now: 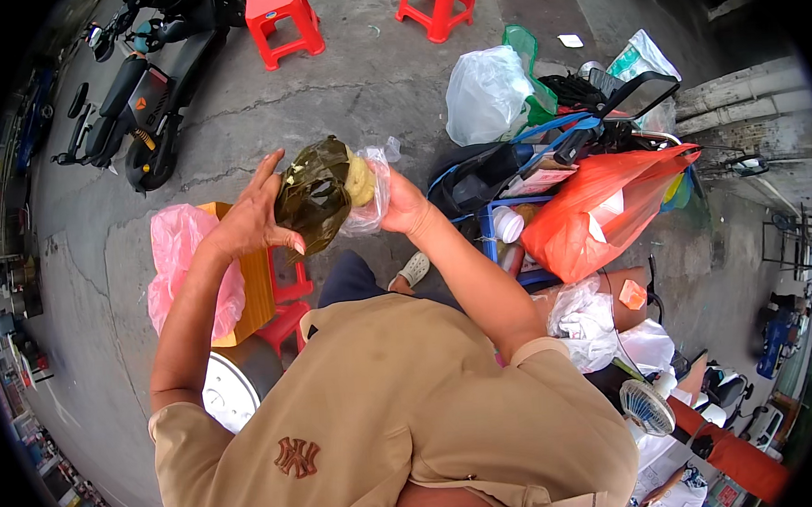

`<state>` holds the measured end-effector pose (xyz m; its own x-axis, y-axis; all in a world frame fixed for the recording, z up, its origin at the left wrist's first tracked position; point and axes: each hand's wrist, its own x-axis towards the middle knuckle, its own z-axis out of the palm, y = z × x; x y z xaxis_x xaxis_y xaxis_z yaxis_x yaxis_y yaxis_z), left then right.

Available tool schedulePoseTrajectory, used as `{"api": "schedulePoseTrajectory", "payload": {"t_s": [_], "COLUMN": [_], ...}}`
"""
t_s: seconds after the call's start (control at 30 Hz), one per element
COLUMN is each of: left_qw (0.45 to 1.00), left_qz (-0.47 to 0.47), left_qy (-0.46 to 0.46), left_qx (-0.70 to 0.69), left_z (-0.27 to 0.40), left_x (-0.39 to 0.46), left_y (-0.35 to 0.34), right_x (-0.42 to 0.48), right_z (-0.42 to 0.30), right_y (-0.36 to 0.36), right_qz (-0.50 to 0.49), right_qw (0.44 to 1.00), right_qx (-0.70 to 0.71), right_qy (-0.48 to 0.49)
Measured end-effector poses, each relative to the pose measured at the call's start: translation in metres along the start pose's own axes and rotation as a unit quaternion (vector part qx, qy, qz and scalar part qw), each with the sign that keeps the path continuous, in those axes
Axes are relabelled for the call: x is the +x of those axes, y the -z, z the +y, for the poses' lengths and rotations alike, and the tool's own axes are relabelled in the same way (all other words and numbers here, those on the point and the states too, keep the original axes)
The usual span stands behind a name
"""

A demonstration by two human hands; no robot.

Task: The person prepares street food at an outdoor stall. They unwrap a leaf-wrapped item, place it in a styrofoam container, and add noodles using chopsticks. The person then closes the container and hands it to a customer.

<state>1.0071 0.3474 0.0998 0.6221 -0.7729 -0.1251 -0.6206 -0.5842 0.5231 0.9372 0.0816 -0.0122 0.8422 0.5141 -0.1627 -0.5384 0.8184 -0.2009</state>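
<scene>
A leaf-wrapped rice dumpling is held up in front of my torso. Dark green-brown leaves cover its left part, and the pale yellow filling shows on the right. My right hand grips that bare end through a clear plastic bag. On the other side, my left hand has its thumb and fingers spread wide around the leaves' left edge. Its fingertips are uncurled, and any light contact with the leaves is hard to make out. A few yellowish crumbs cling to the leaves.
A pink plastic bag lies beside a yellow-brown box, near a metal pot with a white lid. Red stools and an electric scooter stand ahead. At right, a red bag hangs by a blue crate.
</scene>
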Motion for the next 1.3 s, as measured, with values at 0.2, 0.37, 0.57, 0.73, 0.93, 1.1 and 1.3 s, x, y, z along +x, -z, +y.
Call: {"api": "schedulePoseTrajectory", "payload": {"t_s": [0.2,0.37,0.57,0.73,0.93,1.1,1.3], "left_qw": [0.966,0.919,0.932,0.973,0.941,0.934,0.958], "left_qz": [-0.053,-0.092,-0.15,-0.165,-0.282,-0.31,-0.263], "left_qy": [0.031,0.05,0.038,-0.103,-0.184,-0.177,-0.029], "left_qx": [-0.252,-0.38,-0.326,-0.123,-0.018,0.005,-0.115], "left_z": [-0.037,-0.071,-0.115,-0.14,-0.134,-0.104,-0.107], "left_x": [0.062,0.112,0.174,0.214,0.262,0.282,0.285], "left_y": [-0.022,-0.023,-0.021,0.019,0.094,0.139,0.189], "right_x": [0.048,0.078,0.098,0.092,0.066,0.048,-0.015], "right_z": [-0.028,-0.058,-0.091,-0.102,-0.106,-0.103,-0.101], "right_y": [0.009,0.02,0.021,0.033,0.069,0.112,0.128], "right_qz": [-0.013,0.037,0.145,0.238,0.27,0.279,0.213], "right_qw": [1.0,0.997,0.985,0.963,0.95,0.937,0.954], "right_qx": [0.017,0.047,0.004,-0.014,-0.039,-0.06,0.02], "right_qy": [0.0,0.05,0.096,0.126,0.152,0.201,0.211]}}
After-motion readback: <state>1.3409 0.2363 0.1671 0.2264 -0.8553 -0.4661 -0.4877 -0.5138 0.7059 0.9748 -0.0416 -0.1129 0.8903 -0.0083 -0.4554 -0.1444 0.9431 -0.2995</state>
